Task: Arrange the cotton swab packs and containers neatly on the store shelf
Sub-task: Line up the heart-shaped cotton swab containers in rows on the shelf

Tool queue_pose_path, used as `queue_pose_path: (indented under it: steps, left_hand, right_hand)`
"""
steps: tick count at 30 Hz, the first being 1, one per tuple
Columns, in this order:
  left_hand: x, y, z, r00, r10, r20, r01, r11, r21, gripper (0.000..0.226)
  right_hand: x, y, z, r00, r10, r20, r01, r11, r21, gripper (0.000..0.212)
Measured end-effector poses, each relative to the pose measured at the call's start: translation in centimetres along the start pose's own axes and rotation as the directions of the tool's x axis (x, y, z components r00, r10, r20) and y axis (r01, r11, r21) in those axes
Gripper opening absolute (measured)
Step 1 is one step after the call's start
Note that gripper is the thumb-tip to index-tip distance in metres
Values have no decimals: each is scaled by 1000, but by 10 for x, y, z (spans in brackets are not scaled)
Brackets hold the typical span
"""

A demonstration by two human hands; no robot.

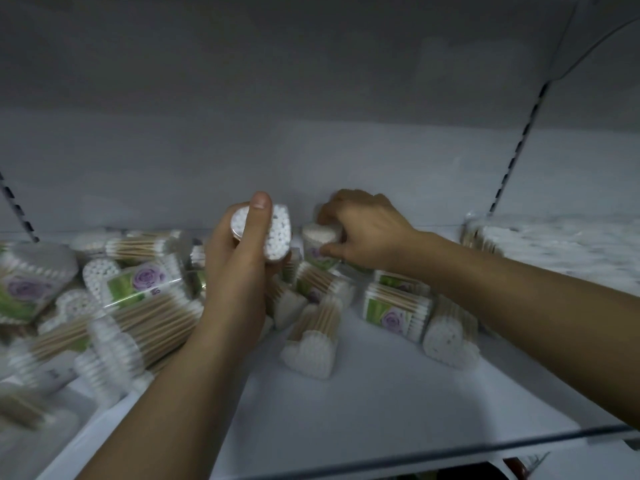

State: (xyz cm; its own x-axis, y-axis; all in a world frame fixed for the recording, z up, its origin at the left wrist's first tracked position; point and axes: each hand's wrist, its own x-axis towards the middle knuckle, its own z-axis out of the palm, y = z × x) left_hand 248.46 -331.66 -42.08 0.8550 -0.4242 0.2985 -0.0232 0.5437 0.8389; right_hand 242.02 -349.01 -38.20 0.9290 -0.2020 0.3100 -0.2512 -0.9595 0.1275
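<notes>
Gripping pack (277, 233) upright in left hand (239, 268), thumb over top; right hand (360, 233) pinching second pack (320, 237) at shelf (381, 393) rear. Risk: elbows nudging loose heap (138, 306), toppling packs off front edge.

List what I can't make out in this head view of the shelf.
All head view.
- Upper pack, held by left hand: palm and thumb cover its body; only swab tips show.
- Back pack, gripped by right hand: fingers hide its far side and base.
- Left pile: blurred, cut by frame edge; count unclear.
- Right stack: blurred, cut by the edge.
- Flower label: print too small to read.
</notes>
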Motion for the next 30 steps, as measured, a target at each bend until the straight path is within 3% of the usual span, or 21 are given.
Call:
queue_pose_path:
  steps: [2, 5, 8, 10, 12, 20, 23, 27, 30]
  left_hand:
    - [-2, 1, 0, 1000, 7, 16, -7, 1000, 20, 30]
    - [-4, 3, 2, 1000, 15, 21, -15, 1000, 22, 32]
    - [-6, 4, 5, 1000, 19, -12, -19, 1000, -10, 35]
    - [-7, 4, 6, 1000, 26, -17, -26, 999, -28, 41]
    - [-7, 5, 6, 999, 29, -15, -29, 999, -25, 44]
    - [-10, 3, 4, 999, 7, -41, -6, 1000, 17, 27]
    - [-12, 5, 4, 999, 31, -12, -31, 999, 33, 29]
    - [-13, 6, 6, 999, 36, -28, -36, 999, 30, 29]
    - [-13, 6, 6, 999, 28, -29, -27, 999, 39, 30]
  right_hand:
    - [-7, 3, -2, 999, 23, -42, -23, 1000, 10, 51]
    - [-21, -1, -12, 990, 13, -142, 23, 967, 252, 35]
    - [-40, -5, -24, 985, -174, -23, 168, 899, 403, 42]
    - [-50, -6, -21, 948, -304, 100, 243, 887, 392, 55]
    - [-55, -9, -11, 916, -337, 216, 246, 900, 360, 63]
    - [-75, -26, 8, 950, -279, 138, 243, 942, 230, 38]
    - [-78, -26, 1, 971, -237, 26, 221, 936, 275, 34]
    - [-69, -13, -34, 997, -9, -78, 49, 854, 517, 42]
    - [-61, 14, -58, 991, 117, -59, -79, 894, 442, 40]
